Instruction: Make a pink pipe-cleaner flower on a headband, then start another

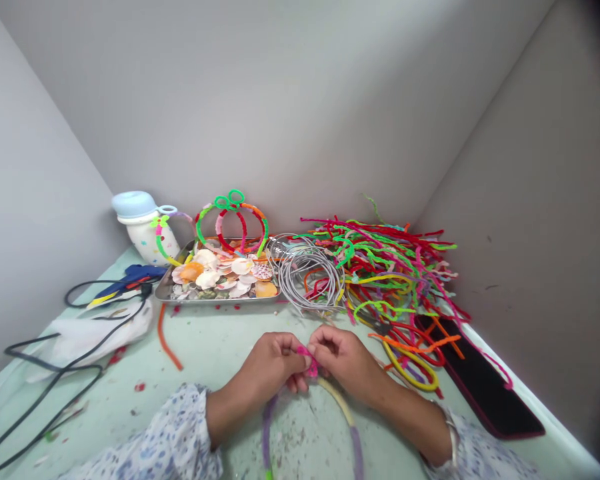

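Note:
My left hand (275,363) and my right hand (345,363) meet at the middle of the table. Between their fingertips both pinch a small twisted piece of bright pink pipe cleaner (314,370). It sits at the top of a headband hoop (336,395) wrapped in pale yellow and purple. The hoop's two arms run down toward the bottom edge, with a bit of green low on the left one. My fingers cover part of the pink piece and the top of the hoop.
Behind lie a metal tray (220,301) of seashells (210,279) with finished hoops (233,213), coiled grey wire (307,277), and heaped pipe cleaners (395,260). A bottle (147,233), blue-handled tool (130,280), plastic bag (105,337) and black cable (55,370) stand left; a black strip (495,393) lies right.

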Demonstrator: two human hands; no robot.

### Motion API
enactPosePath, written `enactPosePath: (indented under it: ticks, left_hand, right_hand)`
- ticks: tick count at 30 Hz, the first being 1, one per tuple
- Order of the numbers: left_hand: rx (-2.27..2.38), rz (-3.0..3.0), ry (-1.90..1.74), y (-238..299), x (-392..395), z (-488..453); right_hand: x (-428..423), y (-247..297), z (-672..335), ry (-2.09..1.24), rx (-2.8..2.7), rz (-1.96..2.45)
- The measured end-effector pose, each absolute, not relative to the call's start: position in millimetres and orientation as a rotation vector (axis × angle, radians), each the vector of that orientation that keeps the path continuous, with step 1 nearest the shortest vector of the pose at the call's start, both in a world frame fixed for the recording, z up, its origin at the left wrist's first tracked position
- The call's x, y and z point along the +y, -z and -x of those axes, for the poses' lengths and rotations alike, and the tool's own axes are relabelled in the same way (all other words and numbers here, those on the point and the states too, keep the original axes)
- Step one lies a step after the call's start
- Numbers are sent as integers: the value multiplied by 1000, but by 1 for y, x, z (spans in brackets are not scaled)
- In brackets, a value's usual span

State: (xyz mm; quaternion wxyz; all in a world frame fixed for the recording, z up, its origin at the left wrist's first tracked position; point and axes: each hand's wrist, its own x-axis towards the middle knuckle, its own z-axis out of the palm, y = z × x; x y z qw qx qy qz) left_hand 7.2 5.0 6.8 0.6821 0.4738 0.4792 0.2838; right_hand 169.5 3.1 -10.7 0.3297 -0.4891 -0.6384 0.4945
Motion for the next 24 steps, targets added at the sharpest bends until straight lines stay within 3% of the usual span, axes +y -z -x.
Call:
enactPosePath:
  ticks: [6,14,24]
  left_hand:
    - [1086,-1053,-625,-4,5,-6]
    - [881,-1081,-527,-11,10,5]
    - [790,-1011,-464,-13,14,9]
  right_hand:
    - [-1,12,-168,-1258,-1666,1279]
    - [11,5,-180,-1675,-1450,965]
    - [12,7,-184,-1781,-1547,847]
